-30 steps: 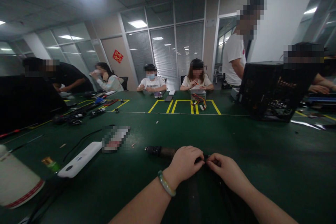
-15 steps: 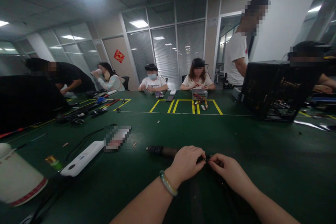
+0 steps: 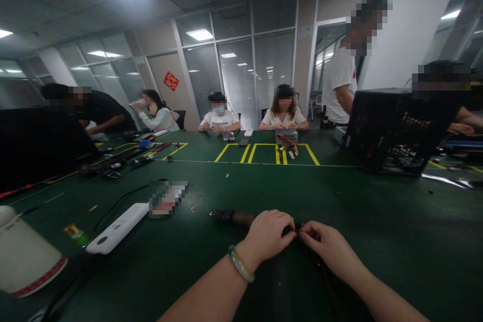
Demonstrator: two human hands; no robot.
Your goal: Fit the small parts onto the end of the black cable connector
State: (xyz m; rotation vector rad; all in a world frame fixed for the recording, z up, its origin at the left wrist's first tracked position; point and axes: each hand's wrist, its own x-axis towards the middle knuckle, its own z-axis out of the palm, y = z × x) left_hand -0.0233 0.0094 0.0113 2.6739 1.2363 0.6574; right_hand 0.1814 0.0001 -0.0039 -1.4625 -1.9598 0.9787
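Observation:
A dark electric screwdriver (image 3: 241, 219) lies on the green table with its metal tip pointing left. My left hand (image 3: 270, 231), a jade-coloured bangle at its wrist, curls over the rear of the tool, thumb and fingers closed at its end. Close beside it, my right hand (image 3: 320, 236) is closed in a pinch at the black cable (image 3: 319, 264) where it meets the tool. The fingers hide the joint itself. From there the cable trails down toward the table's near edge, hard to see against the dark surface.
To the left are a white power bank-like device (image 3: 117, 228), a phone (image 3: 168, 199), a green bottle (image 3: 77, 235) and a white cup (image 3: 28, 254). A black computer case (image 3: 396, 131) stands at right. Several people work around the table; a wired metal box (image 3: 287, 137) sits across.
My hands stay almost in place, with the fingertips shifting slightly at the tool's rear end. Across the table, a person's hands have moved a little over the metal box.

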